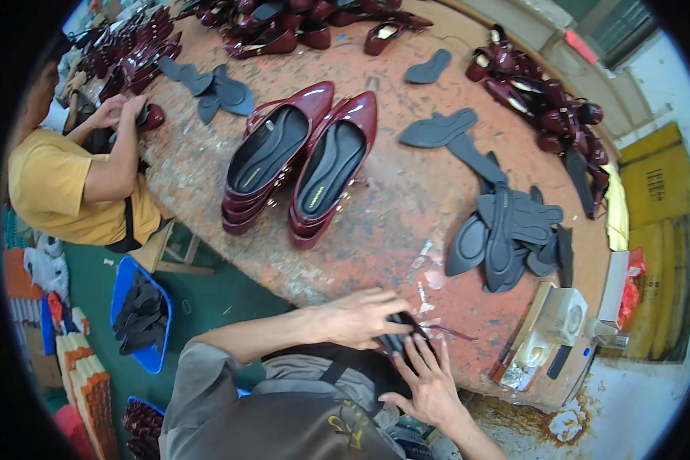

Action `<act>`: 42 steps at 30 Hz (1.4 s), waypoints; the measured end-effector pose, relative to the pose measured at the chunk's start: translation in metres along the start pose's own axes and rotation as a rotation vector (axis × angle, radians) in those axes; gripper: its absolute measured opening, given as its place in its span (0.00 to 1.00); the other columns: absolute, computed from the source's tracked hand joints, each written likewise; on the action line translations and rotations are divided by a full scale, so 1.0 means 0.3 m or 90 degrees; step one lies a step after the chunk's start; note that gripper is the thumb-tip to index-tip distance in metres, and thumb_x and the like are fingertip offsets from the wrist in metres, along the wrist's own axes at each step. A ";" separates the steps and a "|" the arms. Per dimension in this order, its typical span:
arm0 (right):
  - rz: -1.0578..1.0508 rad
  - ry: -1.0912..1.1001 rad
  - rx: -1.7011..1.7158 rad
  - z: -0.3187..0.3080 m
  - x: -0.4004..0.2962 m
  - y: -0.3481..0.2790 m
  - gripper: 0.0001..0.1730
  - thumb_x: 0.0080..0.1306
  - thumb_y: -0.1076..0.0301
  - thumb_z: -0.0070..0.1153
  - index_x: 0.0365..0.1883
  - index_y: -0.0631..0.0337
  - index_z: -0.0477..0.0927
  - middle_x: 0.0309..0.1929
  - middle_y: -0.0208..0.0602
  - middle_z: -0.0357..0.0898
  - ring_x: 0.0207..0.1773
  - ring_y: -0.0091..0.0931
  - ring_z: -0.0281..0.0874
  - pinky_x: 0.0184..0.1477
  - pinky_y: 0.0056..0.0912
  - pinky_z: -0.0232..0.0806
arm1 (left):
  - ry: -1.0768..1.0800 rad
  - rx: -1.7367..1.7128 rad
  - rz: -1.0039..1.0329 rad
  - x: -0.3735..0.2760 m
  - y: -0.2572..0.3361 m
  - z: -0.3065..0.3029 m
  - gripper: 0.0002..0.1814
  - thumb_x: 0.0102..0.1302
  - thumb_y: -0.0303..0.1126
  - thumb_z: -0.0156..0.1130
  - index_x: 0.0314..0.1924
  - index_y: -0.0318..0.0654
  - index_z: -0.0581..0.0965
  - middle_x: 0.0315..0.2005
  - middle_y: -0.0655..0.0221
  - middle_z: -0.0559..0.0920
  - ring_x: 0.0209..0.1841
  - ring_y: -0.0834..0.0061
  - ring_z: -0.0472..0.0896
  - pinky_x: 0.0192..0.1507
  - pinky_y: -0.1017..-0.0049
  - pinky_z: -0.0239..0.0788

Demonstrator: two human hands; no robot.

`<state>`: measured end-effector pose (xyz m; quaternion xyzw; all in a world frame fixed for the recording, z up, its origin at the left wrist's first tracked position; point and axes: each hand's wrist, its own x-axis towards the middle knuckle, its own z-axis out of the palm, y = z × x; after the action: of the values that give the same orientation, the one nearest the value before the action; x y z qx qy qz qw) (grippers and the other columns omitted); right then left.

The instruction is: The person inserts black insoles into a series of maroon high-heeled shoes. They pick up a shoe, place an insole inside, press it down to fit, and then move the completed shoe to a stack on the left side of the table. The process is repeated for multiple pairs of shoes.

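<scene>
At the table's near edge, a burgundy shoe with a dark inside lies between my hands, mostly hidden by them. My left hand curls its fingers over the shoe's far end and into its opening. Against the near side rests my right hand, fingers laid along the edge and thumb spread toward me. A thin burgundy strap trails from the shoe to the right. Farther up the table stand two glossy burgundy pointed shoes, a left one and a right one, both with dark insoles inside.
A pile of dark insoles lies at right, a smaller group at upper left. Burgundy shoes crowd the far edge. A white tape dispenser sits near the right corner. A co-worker handles a shoe at left, beside a blue bin.
</scene>
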<state>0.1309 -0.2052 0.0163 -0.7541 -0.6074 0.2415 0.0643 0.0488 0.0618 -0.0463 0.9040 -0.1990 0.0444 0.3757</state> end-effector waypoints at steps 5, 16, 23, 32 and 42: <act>-0.057 0.483 0.031 -0.175 0.117 0.135 0.26 0.62 0.66 0.76 0.58 0.62 0.87 0.66 0.47 0.84 0.70 0.45 0.81 0.68 0.57 0.73 | 0.353 0.386 -0.113 -0.081 0.036 -0.507 0.25 0.51 0.32 0.83 0.52 0.42 0.90 0.64 0.52 0.83 0.66 0.51 0.83 0.65 0.54 0.78; 0.429 0.491 0.069 -0.228 0.459 0.517 0.46 0.54 0.64 0.79 0.71 0.67 0.75 0.63 0.54 0.74 0.66 0.52 0.73 0.67 0.54 0.73 | 0.557 0.738 -0.430 -0.194 -0.090 -0.539 0.24 0.75 0.38 0.71 0.63 0.29 0.84 0.67 0.48 0.81 0.66 0.41 0.78 0.71 0.47 0.68; 0.197 0.535 0.039 -0.250 0.353 0.236 0.44 0.50 0.78 0.72 0.69 0.66 0.73 0.55 0.53 0.71 0.61 0.52 0.71 0.64 0.54 0.71 | 0.194 -0.194 -0.487 0.358 0.080 -0.267 0.27 0.75 0.44 0.75 0.62 0.28 0.83 0.34 0.56 0.88 0.33 0.70 0.84 0.45 0.68 0.80; 0.181 0.493 0.976 -0.166 -0.146 0.347 0.26 0.63 0.75 0.49 0.59 0.76 0.79 0.51 0.43 0.80 0.47 0.31 0.82 0.49 0.32 0.76 | 0.066 -0.077 -0.317 0.387 -0.095 -0.344 0.35 0.71 0.38 0.77 0.72 0.27 0.77 0.55 0.45 0.90 0.58 0.57 0.90 0.63 0.62 0.80; 0.296 0.733 0.768 0.308 -0.094 0.326 0.32 0.76 0.51 0.53 0.56 0.79 0.85 0.41 0.49 0.93 0.45 0.37 0.92 0.56 0.41 0.81 | 0.296 0.291 -0.107 1.465 -0.465 -0.236 0.62 0.59 0.41 0.84 0.86 0.42 0.53 0.82 0.39 0.55 0.72 0.29 0.72 0.71 0.46 0.73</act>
<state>0.1725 -0.2748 -0.0947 -0.7010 -0.0789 0.1099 0.7002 0.5114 0.0569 0.0129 0.9438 -0.0177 0.2617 0.2010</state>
